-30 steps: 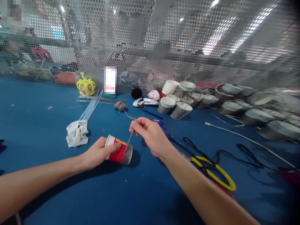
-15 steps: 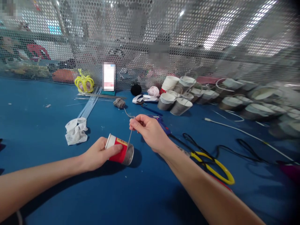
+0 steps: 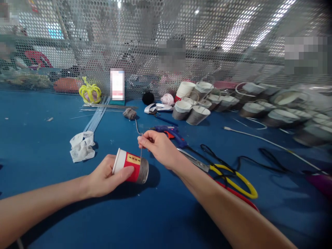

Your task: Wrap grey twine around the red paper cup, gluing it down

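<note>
Tilted on its side, a red and white paper cup (image 3: 132,166) rests in my left hand (image 3: 107,176), whose thumb lies along the red band. Grey yarn (image 3: 144,172) is wound around the cup's base end. Just above it, my right hand (image 3: 157,145) pinches the strand between thumb and fingertips. From those fingers the strand runs down to the cup and back to a small grey yarn ball (image 3: 129,113) on the blue table. Behind the right hand lies a blue glue gun (image 3: 171,133); scissors (image 3: 230,176) with yellow and red handles are partly under the forearm.
Several grey-wrapped cups (image 3: 198,114) stand at the back right. A white cable (image 3: 259,140) and a black cord cross the right side. Crumpled white paper (image 3: 82,147), clear sticks (image 3: 97,116) and a lit phone (image 3: 117,84) are on the left, before a perforated metal screen (image 3: 145,45).
My right hand has come down and closer to the cup, with a shorter length of yarn between them. The cup has turned slightly, showing more of its yellow label. The view has shifted a little.
</note>
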The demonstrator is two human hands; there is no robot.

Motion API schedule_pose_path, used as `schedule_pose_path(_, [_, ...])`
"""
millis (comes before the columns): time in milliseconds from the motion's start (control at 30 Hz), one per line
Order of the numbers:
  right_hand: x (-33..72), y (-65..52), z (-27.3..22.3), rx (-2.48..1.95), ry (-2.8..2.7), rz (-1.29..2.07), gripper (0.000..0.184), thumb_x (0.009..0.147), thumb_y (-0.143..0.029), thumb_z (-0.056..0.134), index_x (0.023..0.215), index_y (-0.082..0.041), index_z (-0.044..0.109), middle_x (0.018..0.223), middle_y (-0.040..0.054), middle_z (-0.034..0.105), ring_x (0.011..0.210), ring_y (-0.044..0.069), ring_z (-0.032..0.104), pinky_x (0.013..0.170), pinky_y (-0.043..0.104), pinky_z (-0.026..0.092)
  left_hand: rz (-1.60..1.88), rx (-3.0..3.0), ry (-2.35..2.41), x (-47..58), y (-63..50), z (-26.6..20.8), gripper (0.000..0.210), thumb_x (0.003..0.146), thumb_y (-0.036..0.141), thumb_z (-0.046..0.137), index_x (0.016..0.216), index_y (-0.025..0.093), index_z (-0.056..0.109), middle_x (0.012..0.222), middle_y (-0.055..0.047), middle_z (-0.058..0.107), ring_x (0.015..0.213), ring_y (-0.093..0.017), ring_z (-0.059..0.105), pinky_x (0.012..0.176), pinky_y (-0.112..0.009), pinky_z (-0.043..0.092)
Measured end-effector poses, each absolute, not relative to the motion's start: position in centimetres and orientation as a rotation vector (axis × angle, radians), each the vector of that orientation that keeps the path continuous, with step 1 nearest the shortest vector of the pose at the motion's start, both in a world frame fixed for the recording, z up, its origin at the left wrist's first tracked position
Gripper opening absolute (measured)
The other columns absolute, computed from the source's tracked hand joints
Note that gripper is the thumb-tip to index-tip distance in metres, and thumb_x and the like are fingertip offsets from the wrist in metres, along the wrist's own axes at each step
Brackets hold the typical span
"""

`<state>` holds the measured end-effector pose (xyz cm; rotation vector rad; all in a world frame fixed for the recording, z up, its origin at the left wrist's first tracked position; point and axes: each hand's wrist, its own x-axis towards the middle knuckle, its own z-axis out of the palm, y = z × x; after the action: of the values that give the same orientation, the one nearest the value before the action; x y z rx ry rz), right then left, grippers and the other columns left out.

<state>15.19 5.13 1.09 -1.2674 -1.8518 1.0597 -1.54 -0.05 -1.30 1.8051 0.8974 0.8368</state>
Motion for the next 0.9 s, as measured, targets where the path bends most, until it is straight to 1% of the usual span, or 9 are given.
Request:
schedule_pose_path(167, [15.02, 4.86, 1.15, -1.282, -1.886, 1.069, 0.021, 0.078, -0.027, 0.047, 0.061, -0.017, 0.051, 0.061, 0.0003, 0.058, 0.054, 0.01, 0.048, 0.052, 0.023, 0.034, 0.864, 1.971, 0.883, -1.63, -0.17, -0.9, 0.029, 0.081, 0.02, 0.041, 0.053, 0.013, 0.045, 0.047, 0.004, 0.038, 0.042, -0.005, 0.031, 0.039, -0.015, 0.028])
schedule_pose_path(300, [14.91, 4.79, 1.09, -1.293, -1.895, 1.081, 0.02, 0.078, -0.027, 0.048, 0.06, -0.017, 0.05, 0.061, 0.0007, 0.058, 0.057, 0.01, 0.049, 0.055, 0.024, 0.036, 0.881, 2.093, 0.922, -1.77, -0.31, -0.72, 0.03, 0.081, 0.021, 0.041, 0.052, 0.013, 0.046, 0.047, 0.003, 0.039, 0.043, -0.006, 0.035, 0.04, -0.016, 0.031])
schedule_pose_path(500, [14.93, 4.9, 0.64, -1.289, -1.898, 1.103, 0.02, 0.078, -0.028, 0.048, 0.061, -0.017, 0.049, 0.062, 0.0013, 0.058, 0.058, 0.011, 0.05, 0.056, 0.025, 0.038, 0.924, 2.149, 0.929, -1.97, -0.24, -1.25, 0.029, 0.08, 0.022, 0.041, 0.053, 0.014, 0.047, 0.046, 0.003, 0.041, 0.042, -0.007, 0.036, 0.04, -0.017, 0.032])
schedule_pose_path(767, [14.72, 4.66, 0.45, -1.311, -1.992, 1.116, 0.021, 0.078, -0.028, 0.047, 0.061, -0.016, 0.051, 0.061, 0.0019, 0.058, 0.052, 0.01, 0.045, 0.05, 0.023, 0.034, 0.9, 2.194, 0.875, -2.17, -0.22, -1.21, 0.026, 0.08, 0.019, 0.041, 0.054, 0.014, 0.046, 0.046, 0.002, 0.043, 0.043, -0.007, 0.037, 0.044, -0.019, 0.034])
schedule_pose_path(900, [14.59, 4.51, 0.41, -1.32, -1.989, 1.152, 0.02, 0.076, -0.027, 0.049, 0.06, -0.016, 0.05, 0.058, -0.0001, 0.054, 0.05, 0.009, 0.043, 0.048, 0.022, 0.033, 0.887, 2.21, 0.875, -2.22, -0.22, -1.09, 0.024, 0.079, 0.02, 0.041, 0.057, 0.015, 0.049, 0.047, 0.0, 0.047, 0.044, -0.009, 0.039, 0.044, -0.02, 0.036])
